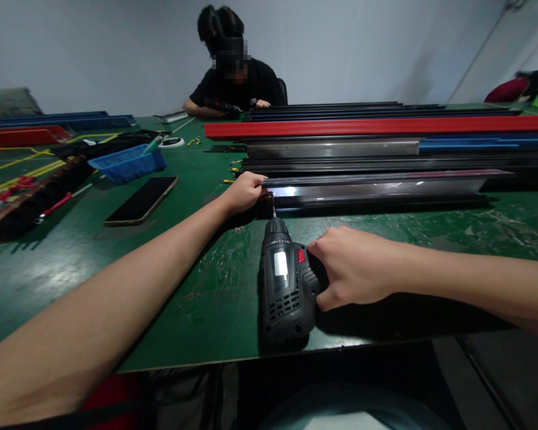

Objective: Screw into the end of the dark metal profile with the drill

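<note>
Your left forearm crosses the table to the rail lying there, left hand clamped on its end, likely steadying it; right hand wraps the drill, aiming its bit there.

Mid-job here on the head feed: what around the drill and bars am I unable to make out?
- Drill: head view, its grip is mostly covered by the right hand.
- Bit: head view, its tip is too small and dark beside the left hand to tell whether it touches the metal bar.
- Red bar: head view, far end cut off by the right edge.
</note>
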`<state>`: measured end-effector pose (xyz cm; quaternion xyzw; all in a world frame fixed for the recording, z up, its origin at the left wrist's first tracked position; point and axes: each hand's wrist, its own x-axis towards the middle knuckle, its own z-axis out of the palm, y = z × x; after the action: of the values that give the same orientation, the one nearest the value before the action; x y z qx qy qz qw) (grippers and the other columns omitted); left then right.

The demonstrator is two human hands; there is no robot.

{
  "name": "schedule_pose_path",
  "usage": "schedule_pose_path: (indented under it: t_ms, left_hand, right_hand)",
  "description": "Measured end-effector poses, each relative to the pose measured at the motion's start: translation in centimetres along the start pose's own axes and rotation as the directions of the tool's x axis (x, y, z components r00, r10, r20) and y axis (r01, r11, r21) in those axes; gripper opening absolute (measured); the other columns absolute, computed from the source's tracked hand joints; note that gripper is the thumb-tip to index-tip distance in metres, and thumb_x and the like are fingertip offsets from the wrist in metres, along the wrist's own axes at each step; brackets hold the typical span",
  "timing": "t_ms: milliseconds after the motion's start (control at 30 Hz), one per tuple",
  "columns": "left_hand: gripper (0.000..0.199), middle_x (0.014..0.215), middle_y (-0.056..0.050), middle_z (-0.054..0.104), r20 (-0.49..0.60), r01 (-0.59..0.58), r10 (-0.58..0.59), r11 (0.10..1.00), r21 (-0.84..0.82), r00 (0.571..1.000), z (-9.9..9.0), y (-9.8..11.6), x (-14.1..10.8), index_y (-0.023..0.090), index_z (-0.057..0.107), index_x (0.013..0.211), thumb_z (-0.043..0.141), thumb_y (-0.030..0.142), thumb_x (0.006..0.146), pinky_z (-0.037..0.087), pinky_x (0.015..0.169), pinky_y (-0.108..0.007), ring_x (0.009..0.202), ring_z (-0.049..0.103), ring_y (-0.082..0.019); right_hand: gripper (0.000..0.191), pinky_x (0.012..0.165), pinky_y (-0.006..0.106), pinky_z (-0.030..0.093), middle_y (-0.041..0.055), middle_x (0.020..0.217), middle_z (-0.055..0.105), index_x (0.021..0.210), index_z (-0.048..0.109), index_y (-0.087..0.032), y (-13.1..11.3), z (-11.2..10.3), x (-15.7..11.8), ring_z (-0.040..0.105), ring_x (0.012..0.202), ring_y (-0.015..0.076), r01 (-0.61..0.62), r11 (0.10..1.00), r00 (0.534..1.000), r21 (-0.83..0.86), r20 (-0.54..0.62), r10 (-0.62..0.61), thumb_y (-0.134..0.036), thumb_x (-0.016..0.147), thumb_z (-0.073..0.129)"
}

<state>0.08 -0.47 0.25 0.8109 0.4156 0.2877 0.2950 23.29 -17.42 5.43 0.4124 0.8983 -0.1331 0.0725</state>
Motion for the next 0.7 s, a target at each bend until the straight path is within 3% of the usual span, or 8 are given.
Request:
schedule_pose_path:
  t_ms: [700]
  left_hand:
    - [0.022,0.060,0.001,0.048,-0.009,-0.021,0.021,1.000,0.005,1.000,0.19,-0.79,0.08,0.017,0.054,0.058,0.057,0.034,0.073,0.034,0.058,-0.026,0.059,0.041,-0.012]
  right_hand:
    - [0.050,0.048,0.031,0.029,0.0132,0.072,0.073,0.087,0.077,-0.010,0.03,0.19,0.11,0.061,0.057,0.0213,0.024,1.000,1.000,-0.003,-0.015,-0.024,-0.058,0.072,0.074]
